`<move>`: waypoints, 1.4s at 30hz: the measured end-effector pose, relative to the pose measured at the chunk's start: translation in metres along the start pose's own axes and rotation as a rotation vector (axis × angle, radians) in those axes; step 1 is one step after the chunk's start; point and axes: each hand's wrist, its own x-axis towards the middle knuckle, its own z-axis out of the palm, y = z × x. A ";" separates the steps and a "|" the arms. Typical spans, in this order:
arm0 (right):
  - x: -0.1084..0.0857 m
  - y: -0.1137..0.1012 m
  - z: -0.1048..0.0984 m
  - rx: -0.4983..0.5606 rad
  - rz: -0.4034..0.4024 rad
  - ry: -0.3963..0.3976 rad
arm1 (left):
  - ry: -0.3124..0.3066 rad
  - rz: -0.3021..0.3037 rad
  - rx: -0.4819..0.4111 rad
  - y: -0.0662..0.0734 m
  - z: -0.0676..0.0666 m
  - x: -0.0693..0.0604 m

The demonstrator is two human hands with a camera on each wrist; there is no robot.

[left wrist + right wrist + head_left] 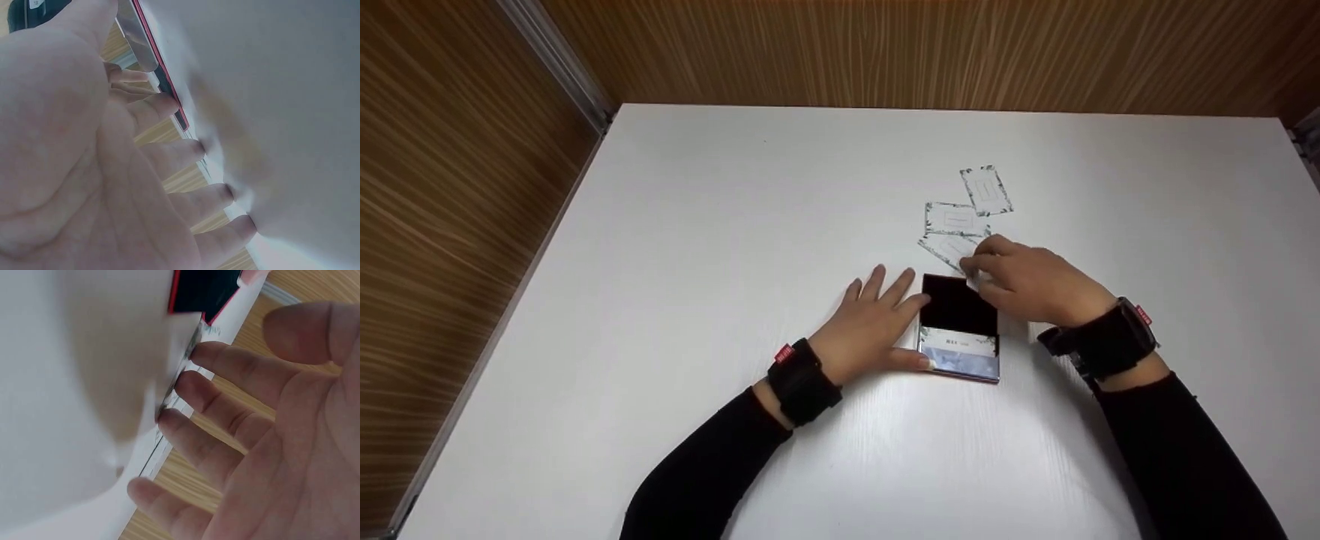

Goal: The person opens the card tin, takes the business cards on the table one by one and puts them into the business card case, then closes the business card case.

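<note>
A shallow dark-lined card case [958, 304] with a red edge lies on the white table. Its lower part bears a white and blue printed card [960, 352]. My left hand [870, 330] spreads its fingers beside the case; its thumb touches the lower left edge and its index fingertip the left side. My right hand [1027, 281] is over the case's upper right corner. In the right wrist view, its fingertips [194, 382] touch a white card's edge, while the thumb stands apart. The lowest patterned card [949, 247] lies partly under this hand.
Beyond the case, two more white cards with leafy borders lie on the table, a middle card [958, 219] and a far card [987, 190]. Wood-grain panels [885, 52] rise along the back and left edges of the table [697, 225].
</note>
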 end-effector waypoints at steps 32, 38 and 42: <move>-0.011 0.024 -0.016 0.096 0.198 0.021 | -0.021 0.002 0.000 0.001 0.001 0.001; -0.010 0.026 -0.013 0.069 0.207 0.023 | -0.018 0.007 -0.002 -0.001 0.002 -0.002; -0.010 0.027 -0.012 0.053 0.231 0.020 | -0.015 0.009 -0.012 -0.001 0.003 -0.002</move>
